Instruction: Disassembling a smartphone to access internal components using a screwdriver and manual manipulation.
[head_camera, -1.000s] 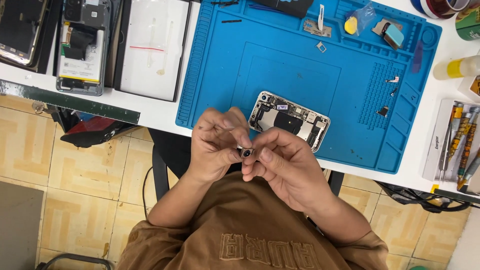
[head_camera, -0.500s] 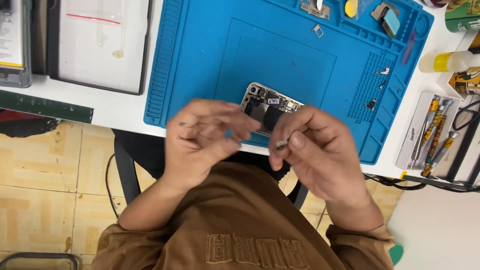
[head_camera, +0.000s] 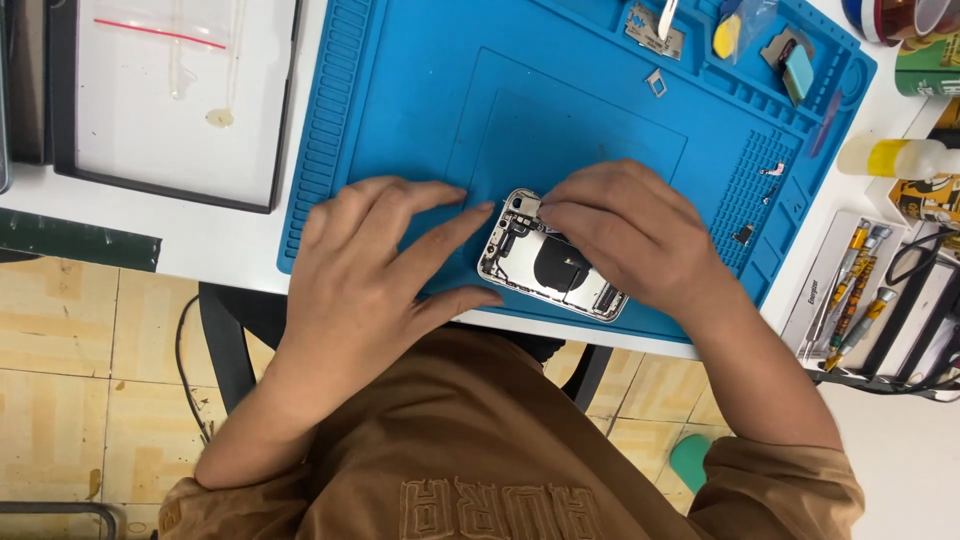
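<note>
An opened phone body (head_camera: 556, 268) with its insides showing lies on the blue work mat (head_camera: 560, 100) near the table's front edge. My left hand (head_camera: 375, 265) rests on the mat. Its index finger and thumb bracket the phone's left end. My right hand (head_camera: 635, 235) lies over the phone's upper right side. Its fingertips pinch a small dark camera part (head_camera: 524, 205) against the phone's top corner.
A black-framed tray with a white sheet (head_camera: 180, 90) sits at the left. Small loose parts (head_camera: 655, 82) lie along the mat's far edge. A case of screwdrivers (head_camera: 850, 300) and a yellow-banded bottle (head_camera: 895, 157) stand at the right. Tiled floor lies below the table.
Both hands went from holding the small part over my lap to the mat. The right hand now presses the part at the phone's corner, and the left hand steadies the phone.
</note>
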